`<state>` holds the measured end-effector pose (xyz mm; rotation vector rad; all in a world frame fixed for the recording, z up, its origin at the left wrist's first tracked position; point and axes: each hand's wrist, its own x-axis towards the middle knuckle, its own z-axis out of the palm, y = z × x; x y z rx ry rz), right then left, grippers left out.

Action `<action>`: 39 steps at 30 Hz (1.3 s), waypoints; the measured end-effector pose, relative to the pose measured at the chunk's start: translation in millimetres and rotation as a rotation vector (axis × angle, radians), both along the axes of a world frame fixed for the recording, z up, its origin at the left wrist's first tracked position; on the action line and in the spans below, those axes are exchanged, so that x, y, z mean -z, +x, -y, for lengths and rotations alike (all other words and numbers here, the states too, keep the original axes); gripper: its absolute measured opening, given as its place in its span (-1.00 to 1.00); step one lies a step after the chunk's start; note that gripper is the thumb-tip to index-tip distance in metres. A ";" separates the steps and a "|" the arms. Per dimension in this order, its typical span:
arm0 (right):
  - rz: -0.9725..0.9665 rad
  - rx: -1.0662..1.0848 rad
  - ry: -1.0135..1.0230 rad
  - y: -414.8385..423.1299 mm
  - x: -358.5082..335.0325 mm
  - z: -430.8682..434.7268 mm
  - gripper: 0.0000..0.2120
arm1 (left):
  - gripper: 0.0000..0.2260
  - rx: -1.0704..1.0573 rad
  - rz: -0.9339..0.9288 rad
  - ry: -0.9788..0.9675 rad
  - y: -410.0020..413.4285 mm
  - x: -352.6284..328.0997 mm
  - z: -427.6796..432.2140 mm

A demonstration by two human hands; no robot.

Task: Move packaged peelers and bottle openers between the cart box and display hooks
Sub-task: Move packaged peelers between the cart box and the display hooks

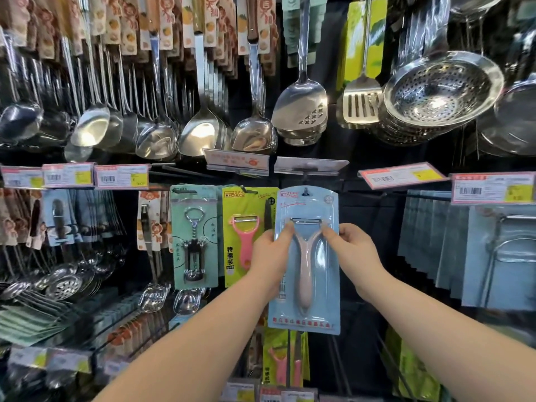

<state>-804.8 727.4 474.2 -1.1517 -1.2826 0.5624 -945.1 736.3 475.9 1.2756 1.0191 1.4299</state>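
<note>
Fingers of left hand and right hand pinch the peeler pack, upright, blade end up.

Shop, kitchenware aisle. Dark wall of display hooks, goods hung in rows, many deep. Upper left: ladles and spatulas, printed card tags on handles. Upper right: stacked strainers. Across middle of frame: price labels with barcodes and yellow patches, in clear holders. Centre: carded retail packs side by side: corkscrew pack, green peeler pack, blue peeler pack. Bottom edge: more price labels, more hanging packs.
</note>
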 end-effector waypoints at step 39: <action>1.343 0.651 -0.752 115.2 65.6 141.8 -0.30 | -0.27 0.224 -1.517 0.872 78.4 78.3 3.9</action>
